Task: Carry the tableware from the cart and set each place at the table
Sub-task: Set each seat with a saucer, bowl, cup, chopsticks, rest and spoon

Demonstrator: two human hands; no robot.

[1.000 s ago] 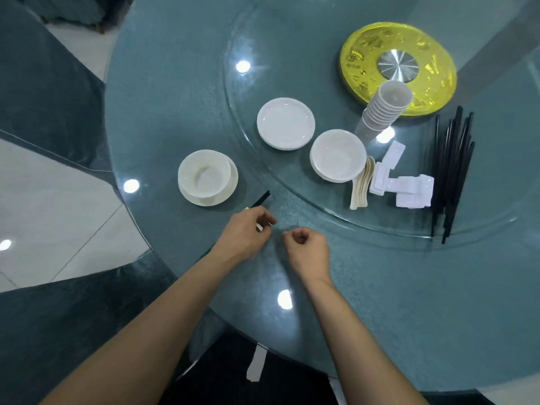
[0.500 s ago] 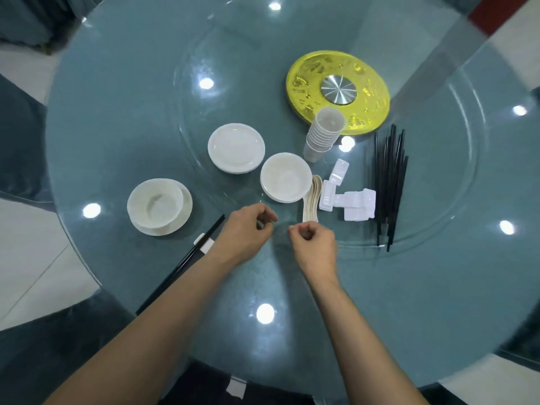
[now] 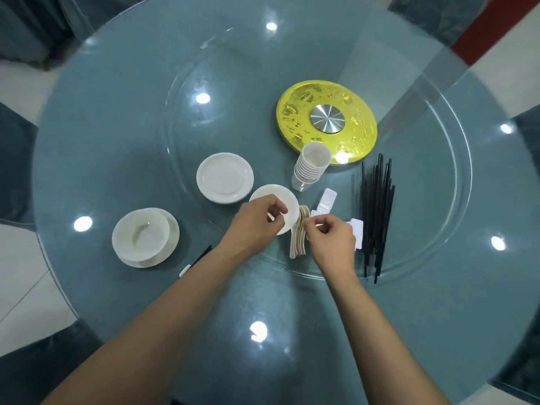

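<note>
**A:** Which place is laid?

**B:** Well left of the left hand, a white bowl sits upright on its saucer. A black chopstick pair lies on a small rest, half hidden by that forearm.

**A:** And the rest?

**B:** Stacked plates lie just beyond the left hand, and the nested bowls are partly under its fingers. The spoons lie between the hands, with the stacked cups beyond. Spare rests show around the right hand, and the chopstick bundle is to its right.
</note>
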